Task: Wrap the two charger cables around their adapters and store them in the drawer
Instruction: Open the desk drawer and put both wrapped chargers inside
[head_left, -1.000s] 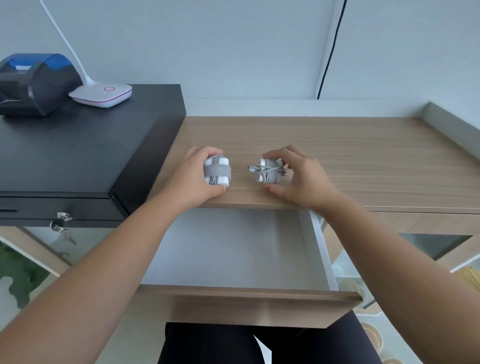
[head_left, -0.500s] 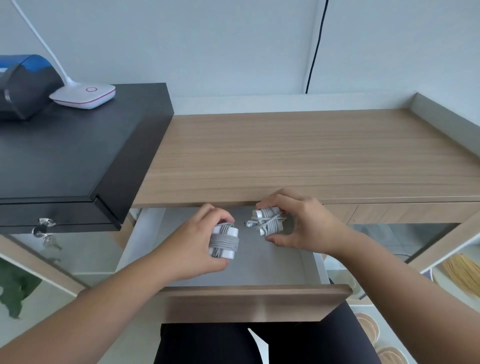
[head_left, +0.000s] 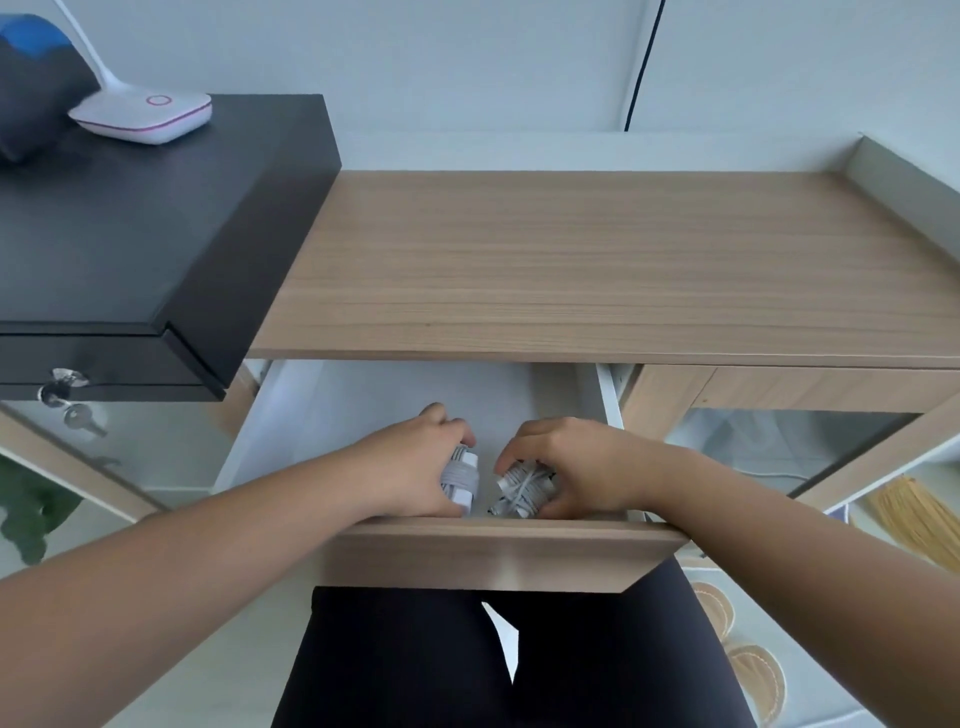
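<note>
Now we have brought both bundles down off the wooden desktop (head_left: 597, 260), where they sat a second ago, and into the open drawer (head_left: 493, 551) below it; half a second ago they hung above the drawer's mouth, and now they sit low inside, close behind its front panel at about six o'clock of the white interior. That tells us the wrapping is done and only the letting go and the closing of the drawer remain, as we judge it. Whether the bundles already rest on the drawer floor we cannot tell, since the front panel hides their undersides.

Both our forearms reach in over the front panel from seven and five o'clock, converging toward the middle. Our left hand (head_left: 410, 467) is curled over its bundle, fingers wrapped across the top and thumb below, holding the left charger (head_left: 461, 480), a white adapter with grey cable wound neatly round its waist. Our right hand (head_left: 576, 462) arches over the right charger (head_left: 522, 491), fingertips pinching it from above; its cable is wound more loosely, with crossed turns. The two chargers lie just beside each other, not touching as far as we can see.

At ten o'clock, the black cash box (head_left: 156, 234) and the white lamp base (head_left: 145, 117) stand well apart from our work.
</note>
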